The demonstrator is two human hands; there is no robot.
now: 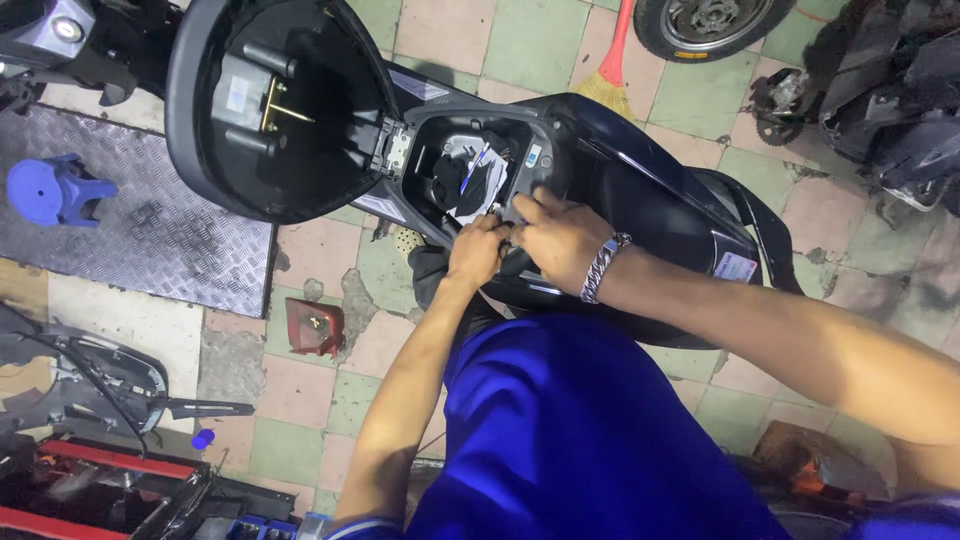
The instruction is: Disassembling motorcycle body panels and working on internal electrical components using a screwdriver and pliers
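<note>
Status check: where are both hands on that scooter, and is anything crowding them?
Left hand and right hand together at the near rim of the open underseat compartment. Seat raised. Grip hidden. Papers inside compartment.

Scooter lies across the floor, seat hinged up at its left end, over the open storage compartment. Left hand and right hand side by side at the compartment's near rim, touching. Stool on tread plate, far left. Broom behind scooter; wheel right of broom.
</note>
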